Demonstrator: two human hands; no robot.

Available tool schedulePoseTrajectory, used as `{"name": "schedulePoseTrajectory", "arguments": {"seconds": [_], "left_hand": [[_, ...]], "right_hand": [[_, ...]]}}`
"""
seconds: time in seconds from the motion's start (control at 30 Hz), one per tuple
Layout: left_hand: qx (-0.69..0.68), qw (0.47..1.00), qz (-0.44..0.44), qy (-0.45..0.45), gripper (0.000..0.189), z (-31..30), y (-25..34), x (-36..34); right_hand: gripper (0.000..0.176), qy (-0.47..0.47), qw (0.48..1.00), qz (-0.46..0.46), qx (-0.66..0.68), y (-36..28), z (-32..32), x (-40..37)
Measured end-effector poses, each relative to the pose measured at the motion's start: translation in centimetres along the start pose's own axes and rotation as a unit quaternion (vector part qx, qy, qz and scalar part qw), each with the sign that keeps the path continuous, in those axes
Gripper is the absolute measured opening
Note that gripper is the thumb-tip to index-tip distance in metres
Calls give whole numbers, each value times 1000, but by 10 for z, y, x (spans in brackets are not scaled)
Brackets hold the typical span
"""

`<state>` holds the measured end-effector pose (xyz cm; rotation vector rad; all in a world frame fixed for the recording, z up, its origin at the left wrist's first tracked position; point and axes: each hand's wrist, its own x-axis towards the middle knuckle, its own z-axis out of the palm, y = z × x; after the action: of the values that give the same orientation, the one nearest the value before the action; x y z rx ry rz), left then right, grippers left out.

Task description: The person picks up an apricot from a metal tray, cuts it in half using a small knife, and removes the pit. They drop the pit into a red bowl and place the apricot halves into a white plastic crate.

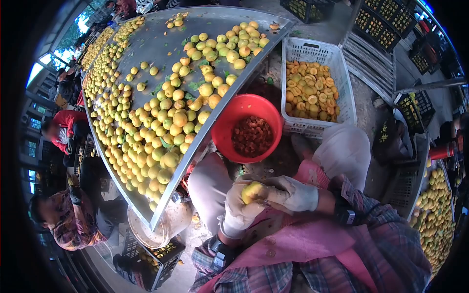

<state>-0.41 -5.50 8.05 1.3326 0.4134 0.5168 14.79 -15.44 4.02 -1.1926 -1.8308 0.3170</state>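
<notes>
A yellow-green apricot (254, 192) with a reddish patch sits in my left hand (237, 207), which wears a whitish work glove and is closed around it. My right hand (296, 194), gloved alike, is closed with its fingertips against the fruit's right side. Whether a small tool is in those fingers is hidden. Both hands are above my lap. Just beyond them stands a red basin (221, 128) holding brown apricot stones. Behind it to the right, a white plastic crate (320, 47) contains split apricots.
A large metal-topped table (161, 49) with a raised rim carries many whole apricots (151, 141) at my left. Under its corner stands a white bucket (178, 219). Black crates (168, 273) are on the floor. Another person (73, 215) sits at the left.
</notes>
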Motion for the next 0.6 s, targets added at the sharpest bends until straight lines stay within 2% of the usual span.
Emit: {"name": "schedulePoseTrajectory", "arguments": {"seconds": [0.07, 0.13, 0.17, 0.23, 0.27, 0.33, 0.37, 0.43, 0.47, 0.53, 0.6], "left_hand": [[14, 999, 19, 27, 49, 4, 1, 3], [-73, 996, 42, -13, 39, 5, 1, 5], [-73, 996, 42, -12, 39, 6, -2, 3], [0, 996, 1, 92, 30, 8, -13, -5], [0, 996, 1, 92, 30, 9, -14, -8], [12, 988, -60, 145, 24, 12, -16, -13], [12, 988, -60, 145, 24, 15, -14, -12], [-10, 984, -66, 163, 21, 21, -7, -11], [-10, 984, -66, 163, 21, 24, -4, -11], [-37, 980, -71, 185, 20, 30, 0, -10], [-56, 978, -81, 184, 21, 30, 0, -11]], "right_hand": [[47, -3, 1000, 10, -3, -3, 0, 2], [45, -1, 1000, 25, 10, -5, 2, 4], [45, -1, 1000, 25, 10, -9, -1, 6], [32, -8, 981, 151, 124, -17, -8, 11], [32, -8, 981, 151, 124, -15, -6, 10], [23, 58, 997, 36, -32, -10, 0, 8], [23, 58, 997, 36, -32, -12, -1, 10], [25, 38, 987, 138, 69, -19, -7, 15], [25, 37, 987, 137, 70, -21, -9, 17], [26, 19, 965, 222, 139, -24, -13, 20], [27, 16, 968, 215, 130, -24, -14, 20]]}}
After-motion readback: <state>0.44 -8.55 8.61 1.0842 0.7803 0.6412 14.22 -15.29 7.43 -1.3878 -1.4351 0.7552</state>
